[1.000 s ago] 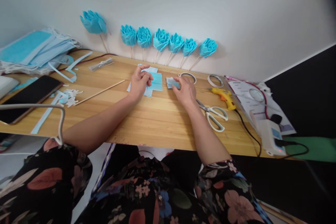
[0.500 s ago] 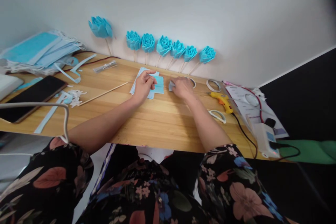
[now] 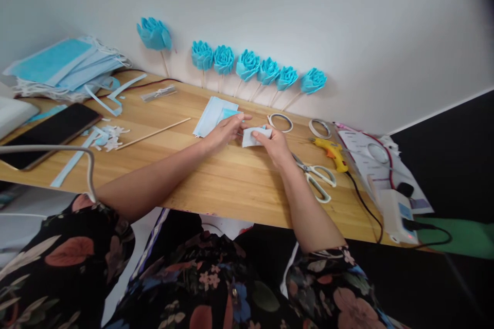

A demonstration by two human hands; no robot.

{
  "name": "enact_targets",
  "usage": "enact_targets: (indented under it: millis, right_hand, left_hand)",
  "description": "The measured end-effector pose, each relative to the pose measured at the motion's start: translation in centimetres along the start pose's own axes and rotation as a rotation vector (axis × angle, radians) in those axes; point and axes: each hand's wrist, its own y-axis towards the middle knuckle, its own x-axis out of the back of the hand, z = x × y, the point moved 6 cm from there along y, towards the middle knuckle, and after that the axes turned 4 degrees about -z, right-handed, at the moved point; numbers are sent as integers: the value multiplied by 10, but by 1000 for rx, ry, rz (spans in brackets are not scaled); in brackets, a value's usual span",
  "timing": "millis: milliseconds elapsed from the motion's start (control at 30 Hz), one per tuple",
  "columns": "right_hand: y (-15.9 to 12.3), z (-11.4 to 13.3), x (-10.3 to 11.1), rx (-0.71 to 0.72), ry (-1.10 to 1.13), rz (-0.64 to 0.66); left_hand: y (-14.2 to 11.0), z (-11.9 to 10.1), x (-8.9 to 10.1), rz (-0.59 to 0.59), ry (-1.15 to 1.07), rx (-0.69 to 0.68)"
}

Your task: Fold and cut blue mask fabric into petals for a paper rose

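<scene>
Currently, seven formed flowers (image 3: 247,65) are leaning at the wall (image 3: 347,36), one stick (image 3: 154,133) is lying bare — the right hand (image 3: 277,146) is pinching a flat piece (image 3: 249,140) over the bench (image 3: 216,185), the left hand (image 3: 226,132) is curving beside, grip unclear.

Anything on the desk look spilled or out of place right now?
I see no spill. Two things look slightly off: the yellow glue gun lies flat on the desktop with no stand visible, and the leftmost blue flower stands apart from the other six flowers.
</scene>
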Motion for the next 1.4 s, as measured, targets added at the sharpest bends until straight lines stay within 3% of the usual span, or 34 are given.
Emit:
enact_targets:
  millis: [433,700,1400]
  right_hand:
    - [-8,7,-5,102,-65,-85]
    - [-5,11,5,126,36,-192]
    - [-6,6,7,157,162,-221]
  left_hand:
    - [-7,-13,2,-51,401,-155]
    - [-6,-19,5,-115,386,-176]
    - [-9,-25,2,-174,342,-111]
